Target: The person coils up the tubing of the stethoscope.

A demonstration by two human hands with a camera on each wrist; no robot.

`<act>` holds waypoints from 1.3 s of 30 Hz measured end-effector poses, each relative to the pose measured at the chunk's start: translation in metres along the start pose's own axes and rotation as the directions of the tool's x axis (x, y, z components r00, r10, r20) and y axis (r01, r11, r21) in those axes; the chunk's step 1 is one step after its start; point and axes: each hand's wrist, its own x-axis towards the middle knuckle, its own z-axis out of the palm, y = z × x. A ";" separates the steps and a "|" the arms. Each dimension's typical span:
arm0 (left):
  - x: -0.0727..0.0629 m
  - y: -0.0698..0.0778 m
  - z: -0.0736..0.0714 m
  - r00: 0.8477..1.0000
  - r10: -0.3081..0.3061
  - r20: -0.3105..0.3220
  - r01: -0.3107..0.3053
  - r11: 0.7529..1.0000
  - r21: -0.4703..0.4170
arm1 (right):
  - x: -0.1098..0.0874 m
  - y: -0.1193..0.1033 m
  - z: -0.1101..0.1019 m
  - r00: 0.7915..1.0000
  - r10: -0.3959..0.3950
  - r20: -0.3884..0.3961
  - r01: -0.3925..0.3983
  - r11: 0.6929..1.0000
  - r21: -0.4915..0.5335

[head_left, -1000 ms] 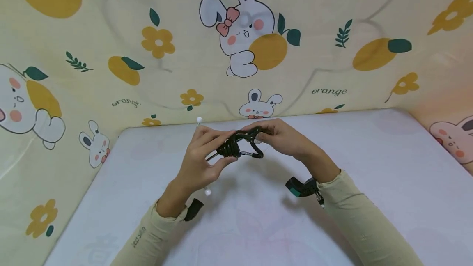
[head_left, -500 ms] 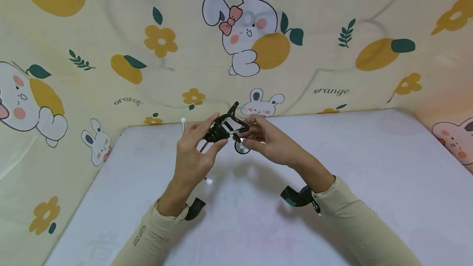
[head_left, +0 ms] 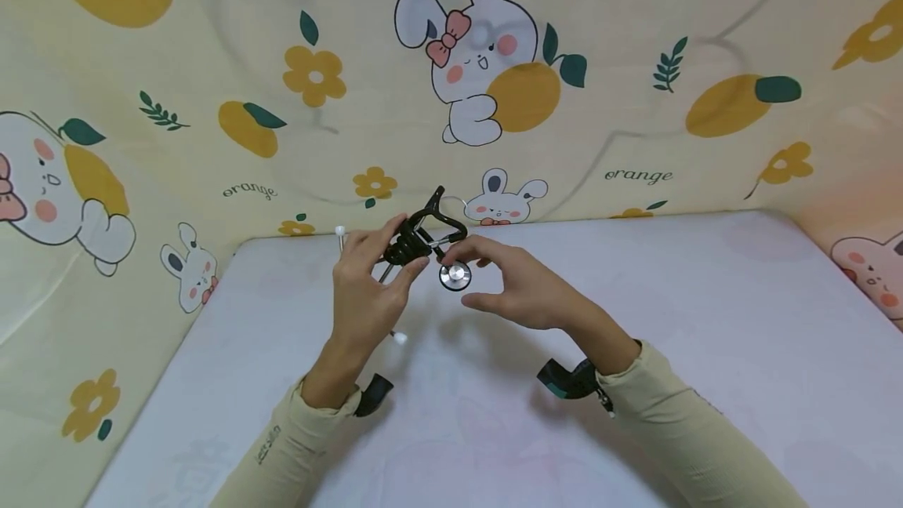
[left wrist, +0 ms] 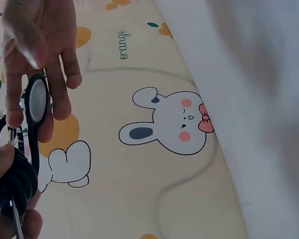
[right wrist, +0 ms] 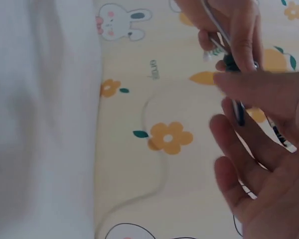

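Observation:
My left hand (head_left: 368,282) grips a stethoscope by its black tubing (head_left: 407,246), which is wound into a tight coil. Metal ear tubes stick out on the near left, ending in white ear tips (head_left: 340,230). From the coil's other end a loop of tubing rises, and the round silver chest piece (head_left: 455,276) hangs beside it. My right hand (head_left: 527,285) is at the chest piece, thumb apart from the fingers. In the left wrist view, its straight fingers lie behind the chest piece (left wrist: 38,101). The stethoscope is held up above the table.
A white-covered table (head_left: 635,398) lies under both hands. Behind it hangs a cream cloth (head_left: 600,14) printed with rabbits and oranges. Black wrist devices (head_left: 567,379) sit at both cuffs.
The left hand has moved left and slightly up with the stethoscope, tilting it. The right hand has let go of the tubing loop; its thumb has spread, and the chest piece now shows face on.

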 end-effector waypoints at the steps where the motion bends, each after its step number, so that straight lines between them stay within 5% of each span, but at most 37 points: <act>1: 0.000 0.000 0.000 1.000 -0.010 0.003 0.010 1.000 -0.001 | 0.000 0.000 0.000 1.000 -0.012 -0.016 0.012 1.000 -0.021; 6: 0.000 0.000 0.000 0.998 -0.052 0.020 0.052 0.999 0.007 | 0.001 -0.002 0.002 0.993 -0.083 -0.086 0.074 0.992 -0.101; 13: 0.000 0.000 0.000 0.997 -0.075 0.007 0.075 0.997 0.034 | 0.002 -0.006 0.004 0.987 -0.144 -0.068 0.132 0.978 -0.162; 22: -0.003 -0.001 0.004 1.000 0.030 0.000 -0.030 0.992 0.123 | -0.003 -0.012 0.003 0.982 -0.143 -0.124 0.099 0.947 -0.306; 31: -0.005 -0.002 0.007 0.998 0.055 0.019 -0.057 0.988 0.141 | -0.004 -0.013 0.004 0.967 -0.129 -0.219 0.048 0.938 -0.342; 39: -0.006 -0.002 0.009 0.986 0.164 0.005 -0.163 0.975 0.153 | -0.005 -0.015 0.005 0.918 -0.097 -0.386 -0.019 0.958 -0.287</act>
